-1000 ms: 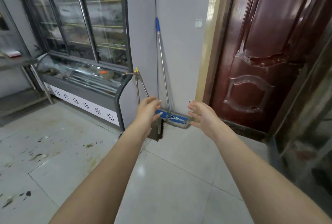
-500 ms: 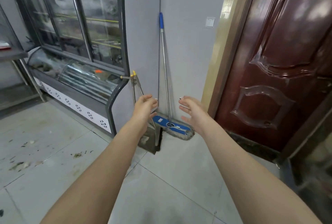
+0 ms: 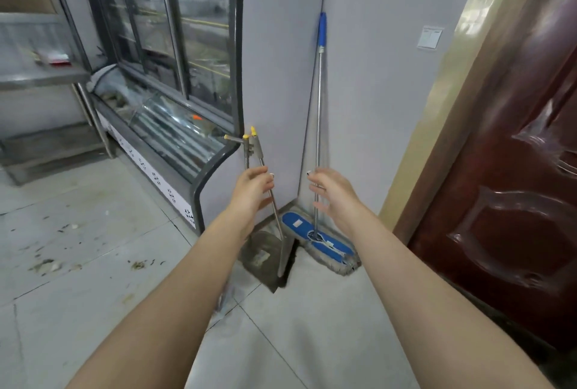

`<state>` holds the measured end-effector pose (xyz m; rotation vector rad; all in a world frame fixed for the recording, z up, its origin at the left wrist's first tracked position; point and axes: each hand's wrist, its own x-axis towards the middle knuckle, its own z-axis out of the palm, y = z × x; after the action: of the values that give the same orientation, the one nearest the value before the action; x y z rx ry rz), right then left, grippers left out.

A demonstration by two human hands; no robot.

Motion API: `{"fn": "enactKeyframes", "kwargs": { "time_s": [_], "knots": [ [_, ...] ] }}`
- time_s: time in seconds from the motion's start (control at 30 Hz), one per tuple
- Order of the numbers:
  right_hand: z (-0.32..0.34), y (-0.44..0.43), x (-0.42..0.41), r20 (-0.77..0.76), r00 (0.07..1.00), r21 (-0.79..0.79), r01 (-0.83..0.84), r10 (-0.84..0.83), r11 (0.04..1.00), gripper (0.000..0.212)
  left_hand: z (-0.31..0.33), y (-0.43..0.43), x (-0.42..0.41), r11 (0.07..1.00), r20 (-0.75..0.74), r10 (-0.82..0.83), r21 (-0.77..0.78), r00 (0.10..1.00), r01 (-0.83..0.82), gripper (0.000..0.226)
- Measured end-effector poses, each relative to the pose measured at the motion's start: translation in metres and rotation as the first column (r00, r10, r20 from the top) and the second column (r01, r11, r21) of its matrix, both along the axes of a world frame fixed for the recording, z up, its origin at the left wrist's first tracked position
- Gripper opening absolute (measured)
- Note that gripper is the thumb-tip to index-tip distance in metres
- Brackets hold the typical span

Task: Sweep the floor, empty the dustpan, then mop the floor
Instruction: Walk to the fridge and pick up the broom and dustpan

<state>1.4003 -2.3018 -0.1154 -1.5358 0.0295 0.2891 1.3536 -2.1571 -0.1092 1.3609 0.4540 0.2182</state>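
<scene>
Dustpan (image 3: 263,256) and mop (image 3: 318,126) propped in the corner, with both hands brought close to them.

The dustpan is stood on the floor (image 3: 312,326) against the corner, its yellow-capped handle (image 3: 258,152) leaned on the display cabinet (image 3: 175,135). The left hand (image 3: 251,190) is half curled at that handle; whether it is gripped cannot be told. The mop is leaned on the wall (image 3: 374,107) just beside it, flat head (image 3: 318,240) down. The right hand (image 3: 335,193) is held with relaxed fingers next to the pole, and nothing is held in it. Should the handle be pulled out carelessly, the mop pole could be knocked and sent sliding down the wall. A second yellow-capped rod is seen at the first, and the two could be snagged together. Scattered debris (image 3: 46,265) could be trodden on and spread.
</scene>
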Motion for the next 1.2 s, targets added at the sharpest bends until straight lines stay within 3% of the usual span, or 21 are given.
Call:
{"fn": "enactKeyframes", "kwargs": {
  "time_s": [0.17,0.3,0.47,0.63,1.2],
  "knots": [
    [-0.01,-0.011,0.092,-0.014,0.995,-0.077,-0.1,0.099,0.992,0.053,-0.002,-0.02,0.078,0.997,-0.052,0.068,-0.021,0.996,-0.069,0.031],
    [-0.017,-0.018,0.158,-0.062,0.988,-0.053,-0.145,0.142,0.988,0.05,-0.007,-0.028,0.127,0.99,-0.069,0.141,0.011,0.988,-0.14,0.033],
    [-0.022,-0.005,0.22,-0.119,0.971,-0.023,-0.21,0.206,0.977,0.006,-0.017,-0.013,0.178,0.978,-0.109,0.21,0.008,0.972,-0.21,0.032],
    [-0.037,0.019,0.281,-0.126,0.963,-0.029,-0.245,0.24,0.969,0.034,-0.029,0.01,0.234,0.973,-0.126,0.229,0.013,0.965,-0.229,0.031],
    [-0.083,0.135,0.452,-0.225,0.92,-0.094,-0.348,0.321,0.933,0.025,-0.072,0.109,0.398,0.977,-0.229,0.203,-0.011,0.952,-0.211,0.029]
  ]
}}
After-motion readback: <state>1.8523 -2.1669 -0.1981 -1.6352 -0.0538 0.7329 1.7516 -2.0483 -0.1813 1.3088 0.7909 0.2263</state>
